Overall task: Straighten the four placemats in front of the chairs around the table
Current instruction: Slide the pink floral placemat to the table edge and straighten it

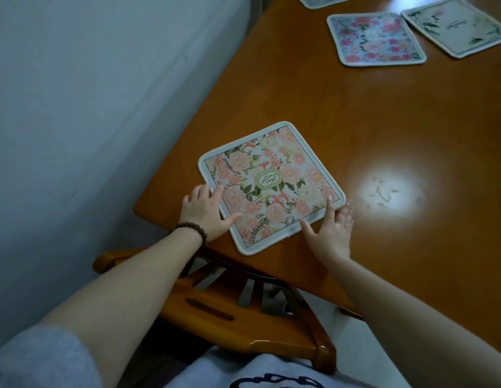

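The left hand [205,212], a bead bracelet [191,231] at its wrist, lies flat and open on the near left edge of the peach-flowered placemat [271,186], fingers spread across the white border, gripping nothing. The right hand [331,229] is open too, its fingers fanned out; one fingertip presses on the mat's right corner while the rest of the hand rests on the wood just beside it. Neither hand pinches or lifts; both simply bear down.

The mat sits near the corner of the wooden table [355,113], turned askew to the table's edge, with a chair [243,317] tucked in right below it. It looks thin, light and limp, a stitched cloth square that would likely buckle if pushed from one side only. On the glossy varnish it should slide easily, so flat palms on two opposite edges, turning together, seem the best hold.

Further off, well apart from this one, a pink-flowered placemat [376,37] and a pale leafy placemat [455,25] lie crooked, corners nearly touching, and a fourth placemat [322,0] peeks in at the top.
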Action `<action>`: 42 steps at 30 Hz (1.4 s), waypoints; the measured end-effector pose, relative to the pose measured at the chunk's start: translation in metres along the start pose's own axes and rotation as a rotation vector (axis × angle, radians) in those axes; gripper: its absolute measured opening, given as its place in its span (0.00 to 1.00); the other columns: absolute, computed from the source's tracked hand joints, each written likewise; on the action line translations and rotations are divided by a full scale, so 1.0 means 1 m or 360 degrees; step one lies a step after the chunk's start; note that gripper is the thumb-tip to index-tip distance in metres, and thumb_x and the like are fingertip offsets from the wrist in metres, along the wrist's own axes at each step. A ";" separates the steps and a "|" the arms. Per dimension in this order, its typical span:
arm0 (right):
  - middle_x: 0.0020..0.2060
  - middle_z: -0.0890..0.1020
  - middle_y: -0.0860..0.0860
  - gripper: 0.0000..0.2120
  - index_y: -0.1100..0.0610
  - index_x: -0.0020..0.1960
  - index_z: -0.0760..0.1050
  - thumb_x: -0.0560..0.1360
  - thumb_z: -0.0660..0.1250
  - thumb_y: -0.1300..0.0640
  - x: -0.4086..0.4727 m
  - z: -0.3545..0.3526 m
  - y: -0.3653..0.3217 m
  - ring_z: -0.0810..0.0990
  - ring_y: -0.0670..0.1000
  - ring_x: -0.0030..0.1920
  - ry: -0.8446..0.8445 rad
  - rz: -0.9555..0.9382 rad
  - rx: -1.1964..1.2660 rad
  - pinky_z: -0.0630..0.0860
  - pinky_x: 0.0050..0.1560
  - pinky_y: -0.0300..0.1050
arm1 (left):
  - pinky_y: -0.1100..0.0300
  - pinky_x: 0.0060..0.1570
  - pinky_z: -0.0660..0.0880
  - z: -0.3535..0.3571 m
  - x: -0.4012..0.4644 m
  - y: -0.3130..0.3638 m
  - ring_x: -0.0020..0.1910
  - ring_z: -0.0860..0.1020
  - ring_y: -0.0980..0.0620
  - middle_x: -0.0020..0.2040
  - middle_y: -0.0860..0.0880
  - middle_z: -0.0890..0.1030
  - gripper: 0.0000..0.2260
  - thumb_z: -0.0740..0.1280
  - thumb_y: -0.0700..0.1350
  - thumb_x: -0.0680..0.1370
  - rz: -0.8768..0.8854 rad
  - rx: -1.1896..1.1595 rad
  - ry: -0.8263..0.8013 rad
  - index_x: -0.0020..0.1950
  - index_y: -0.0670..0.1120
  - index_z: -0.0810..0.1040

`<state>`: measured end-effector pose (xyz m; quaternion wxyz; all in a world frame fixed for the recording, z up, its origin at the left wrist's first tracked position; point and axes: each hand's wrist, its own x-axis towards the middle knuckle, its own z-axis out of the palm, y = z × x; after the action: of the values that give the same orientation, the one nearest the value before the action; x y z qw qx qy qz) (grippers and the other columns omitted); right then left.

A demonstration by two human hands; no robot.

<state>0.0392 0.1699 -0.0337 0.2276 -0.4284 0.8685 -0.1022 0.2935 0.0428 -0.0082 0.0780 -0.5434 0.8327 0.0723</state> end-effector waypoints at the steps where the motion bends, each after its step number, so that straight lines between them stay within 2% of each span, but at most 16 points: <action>1: 0.75 0.34 0.58 0.45 0.47 0.77 0.36 0.73 0.57 0.31 -0.005 0.005 -0.007 0.33 0.56 0.74 -0.0015 0.0030 -0.0009 0.34 0.72 0.53 | 0.44 0.67 0.62 0.000 0.011 -0.004 0.72 0.59 0.43 0.73 0.42 0.63 0.40 0.53 0.73 0.70 0.0000 -0.0018 -0.0004 0.75 0.52 0.55; 6: 0.74 0.32 0.60 0.48 0.44 0.75 0.32 0.68 0.53 0.24 -0.021 0.026 -0.030 0.30 0.58 0.74 -0.0104 0.0195 0.0034 0.31 0.70 0.56 | 0.40 0.71 0.52 0.006 0.057 -0.015 0.76 0.48 0.42 0.78 0.42 0.51 0.44 0.56 0.74 0.69 0.0022 -0.0087 -0.0072 0.77 0.55 0.47; 10: 0.74 0.32 0.59 0.53 0.42 0.75 0.32 0.61 0.50 0.20 -0.025 0.033 -0.032 0.29 0.57 0.73 -0.0118 0.0260 0.0048 0.30 0.69 0.56 | 0.38 0.70 0.47 0.005 0.092 -0.018 0.76 0.40 0.42 0.78 0.44 0.40 0.52 0.57 0.79 0.62 -0.0023 -0.0084 -0.0293 0.77 0.57 0.40; 12: 0.74 0.32 0.59 0.53 0.42 0.75 0.32 0.61 0.52 0.20 -0.024 0.035 -0.030 0.29 0.57 0.73 -0.0103 0.0253 0.0030 0.30 0.70 0.56 | 0.37 0.71 0.46 0.001 0.108 -0.019 0.76 0.39 0.42 0.78 0.44 0.37 0.55 0.59 0.80 0.59 -0.0074 -0.0108 -0.0387 0.77 0.57 0.40; 17: 0.75 0.33 0.58 0.51 0.42 0.76 0.35 0.64 0.56 0.23 -0.022 0.038 -0.027 0.29 0.56 0.73 -0.0092 0.0214 -0.0048 0.31 0.71 0.57 | 0.37 0.71 0.47 -0.004 0.124 -0.019 0.77 0.43 0.43 0.79 0.46 0.43 0.58 0.61 0.81 0.54 -0.0137 -0.0176 -0.0454 0.77 0.58 0.44; 25: 0.76 0.38 0.58 0.46 0.41 0.77 0.42 0.68 0.59 0.26 -0.004 0.019 -0.016 0.32 0.55 0.74 -0.0125 0.0133 -0.0065 0.32 0.71 0.56 | 0.41 0.72 0.51 0.003 0.083 -0.020 0.76 0.48 0.44 0.78 0.44 0.47 0.54 0.66 0.77 0.59 -0.0156 -0.0212 -0.0386 0.77 0.56 0.47; 30: 0.77 0.40 0.55 0.43 0.38 0.76 0.45 0.68 0.59 0.27 0.020 0.005 -0.001 0.35 0.54 0.75 -0.0178 0.0050 -0.0093 0.34 0.71 0.56 | 0.43 0.72 0.52 0.013 0.041 -0.022 0.76 0.49 0.43 0.78 0.44 0.47 0.54 0.69 0.74 0.59 -0.0219 -0.0303 -0.0443 0.77 0.58 0.47; 36: 0.77 0.43 0.54 0.47 0.42 0.77 0.42 0.66 0.58 0.26 0.035 -0.010 -0.002 0.39 0.54 0.76 -0.0255 0.0004 -0.0063 0.40 0.73 0.58 | 0.43 0.68 0.61 0.013 0.012 -0.034 0.73 0.56 0.43 0.75 0.46 0.54 0.51 0.73 0.69 0.60 -0.0278 -0.0377 -0.0426 0.75 0.58 0.52; 38: 0.77 0.42 0.56 0.50 0.42 0.76 0.40 0.63 0.58 0.25 0.021 -0.010 -0.002 0.40 0.55 0.76 -0.0239 0.0010 0.0008 0.41 0.74 0.57 | 0.41 0.69 0.60 0.013 0.007 -0.041 0.75 0.52 0.43 0.77 0.46 0.50 0.53 0.74 0.69 0.60 -0.0355 -0.0390 -0.0448 0.76 0.58 0.48; 42: 0.77 0.40 0.58 0.53 0.40 0.75 0.37 0.61 0.60 0.25 -0.025 0.004 -0.007 0.39 0.57 0.76 -0.0284 0.0039 0.0118 0.42 0.73 0.56 | 0.36 0.70 0.47 0.013 0.008 -0.043 0.76 0.39 0.45 0.78 0.48 0.39 0.59 0.74 0.70 0.59 -0.0265 -0.0313 -0.0589 0.76 0.59 0.38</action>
<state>0.0590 0.1849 -0.0265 0.3209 -0.4165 0.8455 -0.0930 0.3300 0.0210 -0.0237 0.1818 -0.5928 0.7454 0.2448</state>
